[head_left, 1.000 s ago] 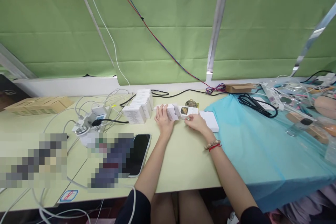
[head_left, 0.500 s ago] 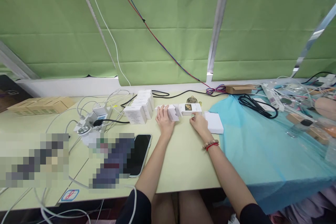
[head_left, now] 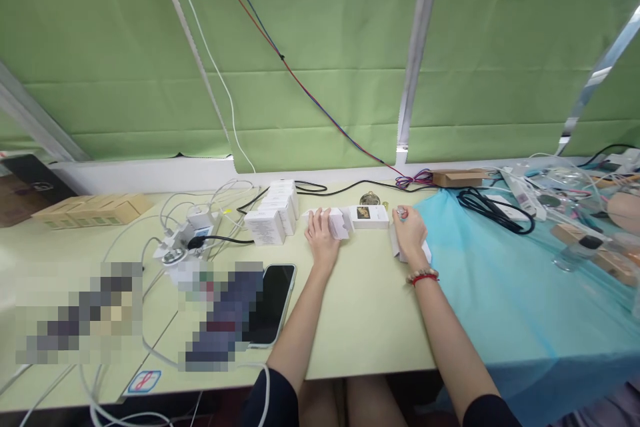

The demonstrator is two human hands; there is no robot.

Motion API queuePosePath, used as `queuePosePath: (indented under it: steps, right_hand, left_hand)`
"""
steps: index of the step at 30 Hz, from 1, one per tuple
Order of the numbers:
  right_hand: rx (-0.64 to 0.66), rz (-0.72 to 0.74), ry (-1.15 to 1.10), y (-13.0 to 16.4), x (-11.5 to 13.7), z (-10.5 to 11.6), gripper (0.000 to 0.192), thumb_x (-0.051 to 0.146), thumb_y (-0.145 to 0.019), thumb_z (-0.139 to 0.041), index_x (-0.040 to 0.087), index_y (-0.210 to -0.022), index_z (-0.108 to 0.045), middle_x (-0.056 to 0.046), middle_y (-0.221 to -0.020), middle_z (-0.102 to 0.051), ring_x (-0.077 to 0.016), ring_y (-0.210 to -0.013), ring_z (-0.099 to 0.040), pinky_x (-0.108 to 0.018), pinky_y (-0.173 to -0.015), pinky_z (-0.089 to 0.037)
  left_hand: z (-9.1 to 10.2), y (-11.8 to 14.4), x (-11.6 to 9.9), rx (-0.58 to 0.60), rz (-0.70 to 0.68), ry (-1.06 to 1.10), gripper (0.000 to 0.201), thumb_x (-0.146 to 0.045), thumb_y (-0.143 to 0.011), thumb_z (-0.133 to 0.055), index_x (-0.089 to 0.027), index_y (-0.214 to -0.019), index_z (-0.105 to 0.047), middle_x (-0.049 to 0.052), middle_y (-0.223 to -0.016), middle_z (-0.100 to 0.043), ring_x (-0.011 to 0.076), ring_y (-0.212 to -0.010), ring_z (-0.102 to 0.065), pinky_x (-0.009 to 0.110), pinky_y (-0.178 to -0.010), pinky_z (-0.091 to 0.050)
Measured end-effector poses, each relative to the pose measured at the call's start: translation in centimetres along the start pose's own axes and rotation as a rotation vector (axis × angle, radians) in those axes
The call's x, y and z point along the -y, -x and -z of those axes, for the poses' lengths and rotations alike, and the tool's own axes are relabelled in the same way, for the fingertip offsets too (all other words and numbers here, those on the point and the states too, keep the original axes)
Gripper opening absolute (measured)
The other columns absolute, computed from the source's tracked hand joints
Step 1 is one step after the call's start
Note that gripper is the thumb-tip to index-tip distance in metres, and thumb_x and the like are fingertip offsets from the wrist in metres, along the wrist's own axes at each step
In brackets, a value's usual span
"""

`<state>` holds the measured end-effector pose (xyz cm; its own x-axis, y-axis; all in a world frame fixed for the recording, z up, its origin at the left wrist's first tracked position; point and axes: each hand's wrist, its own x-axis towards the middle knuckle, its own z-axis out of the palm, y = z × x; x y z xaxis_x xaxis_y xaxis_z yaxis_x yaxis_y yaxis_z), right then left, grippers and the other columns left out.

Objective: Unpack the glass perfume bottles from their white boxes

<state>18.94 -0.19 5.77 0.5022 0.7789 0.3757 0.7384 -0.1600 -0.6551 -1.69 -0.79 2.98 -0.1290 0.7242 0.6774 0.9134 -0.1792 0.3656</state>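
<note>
My left hand [head_left: 323, 240] is wrapped over a small white carton [head_left: 341, 221] whose end flaps stand open on the right side. My right hand [head_left: 411, 235] is closed, with a small shiny thing at its fingertips that is too small to make out. It is over a white box [head_left: 397, 245], which it partly hides. Between the hands lies a white box with a dark picture label [head_left: 373, 216]. Behind that box rests a round brass-coloured object [head_left: 370, 198]. Left of my left hand stand several white cartons [head_left: 267, 225] in a row.
A phone [head_left: 275, 303] lies at the front left, beside a power strip [head_left: 197, 233] with tangled cables. Several brown boxes [head_left: 90, 210] stand at the far left. A blue sheet [head_left: 490, 300] covers the right, bearing a coiled black cable [head_left: 495, 210] and a clear bottle [head_left: 577, 253].
My right hand has moved right, from near the labelled box to over the white box. My left hand stays on the open carton. The whole view has shifted slightly.
</note>
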Motion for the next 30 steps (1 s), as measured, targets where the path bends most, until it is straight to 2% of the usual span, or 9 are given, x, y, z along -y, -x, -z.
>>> queuePosePath:
  steps: [4,9,12,15,17,20,24,28,30]
  right_hand:
    - [0.133,0.034,0.076,-1.9,0.2,-1.2,0.025,0.027,-0.084,-0.046,0.019,-0.103,-0.06,-0.006,-0.087,-0.067,-0.0188,-0.084,-0.059,-0.029,-0.075,-0.031]
    - [0.371,-0.023,0.199,-4.0,0.2,-2.8,0.018,0.013,-0.076,-0.051,0.019,-0.084,-0.066,-0.006,-0.09,-0.069,-0.0203,-0.089,-0.061,-0.028,-0.072,-0.035]
    - [0.346,-0.043,0.165,-4.8,-0.6,-2.6,0.023,0.018,-0.079,-0.048,0.019,-0.094,-0.066,-0.006,-0.09,-0.069,-0.0194,-0.086,-0.062,-0.026,-0.065,-0.038]
    - [0.244,-0.046,0.129,-6.2,-1.4,-1.9,0.031,0.021,-0.082,-0.043,0.019,-0.107,-0.061,-0.006,-0.093,-0.068,-0.0187,-0.085,-0.062,-0.025,-0.063,-0.04]
    - [0.198,0.008,0.151,-7.7,-1.6,-1.5,0.033,0.018,-0.081,-0.043,0.018,-0.109,-0.06,-0.007,-0.098,-0.066,-0.0192,-0.089,-0.061,-0.026,-0.067,-0.041]
    - [0.22,0.119,0.214,-10.3,-1.5,-1.6,0.035,0.012,-0.078,-0.046,0.017,-0.11,-0.06,-0.008,-0.108,-0.063,-0.0197,-0.1,-0.058,-0.026,-0.078,-0.041]
    - [0.302,0.176,0.262,-12.7,-0.6,-3.4,0.039,0.009,-0.075,-0.051,0.017,-0.113,-0.06,-0.009,-0.114,-0.062,-0.021,-0.107,-0.055,-0.028,-0.086,-0.039]
    - [0.367,0.203,0.307,-13.1,0.5,-6.6,0.054,0.01,-0.072,-0.058,0.017,-0.125,-0.051,-0.014,-0.124,-0.055,-0.0248,-0.111,-0.053,-0.033,-0.087,-0.039]
    - [0.377,0.213,0.319,-13.0,1.0,-8.1,0.052,0.009,-0.072,-0.058,0.017,-0.123,-0.053,-0.016,-0.125,-0.052,-0.0257,-0.113,-0.051,-0.033,-0.087,-0.039]
  left_hand:
    - [0.2,0.1,0.1,0.001,-0.003,-0.023,0.058,-0.02,-0.07,-0.06,-0.02,-0.126,-0.047,0.014,-0.134,-0.046,0.0294,-0.132,-0.031,0.041,-0.098,-0.034]
    - [0.3,0.3,0.4,-0.006,0.002,-0.009,0.058,-0.017,-0.07,-0.059,-0.02,-0.127,-0.047,0.015,-0.134,-0.046,0.0302,-0.133,-0.031,0.042,-0.098,-0.033]
    - [0.2,0.3,0.5,-0.022,-0.005,-0.004,0.057,-0.015,-0.07,-0.058,-0.02,-0.126,-0.048,0.014,-0.134,-0.047,0.0296,-0.132,-0.031,0.041,-0.097,-0.034]
    - [0.2,0.3,0.6,-0.021,-0.01,-0.007,0.056,-0.015,-0.07,-0.058,-0.02,-0.126,-0.048,0.014,-0.134,-0.047,0.0296,-0.133,-0.031,0.041,-0.096,-0.035]
    - [0.2,0.2,0.6,-0.017,-0.003,-0.01,0.056,-0.016,-0.071,-0.057,-0.02,-0.126,-0.048,0.014,-0.134,-0.046,0.03,-0.133,-0.03,0.042,-0.096,-0.036]
    - [0.2,0.1,0.7,-0.016,0.003,-0.009,0.054,-0.017,-0.071,-0.056,-0.02,-0.125,-0.049,0.014,-0.135,-0.047,0.0303,-0.132,-0.032,0.043,-0.096,-0.036]
    - [-0.1,0.0,0.9,-0.033,-0.01,-0.007,0.054,-0.017,-0.071,-0.057,-0.021,-0.124,-0.049,0.013,-0.135,-0.047,0.0302,-0.132,-0.032,0.042,-0.096,-0.035]
    - [-0.5,0.1,1.1,-0.075,-0.005,-0.018,0.055,-0.016,-0.07,-0.058,-0.022,-0.124,-0.05,0.011,-0.133,-0.049,0.0295,-0.131,-0.034,0.041,-0.095,-0.036]
    - [-0.7,0.1,1.2,-0.078,-0.003,-0.021,0.055,-0.015,-0.07,-0.058,-0.022,-0.124,-0.05,0.011,-0.133,-0.049,0.0294,-0.13,-0.034,0.041,-0.095,-0.036]
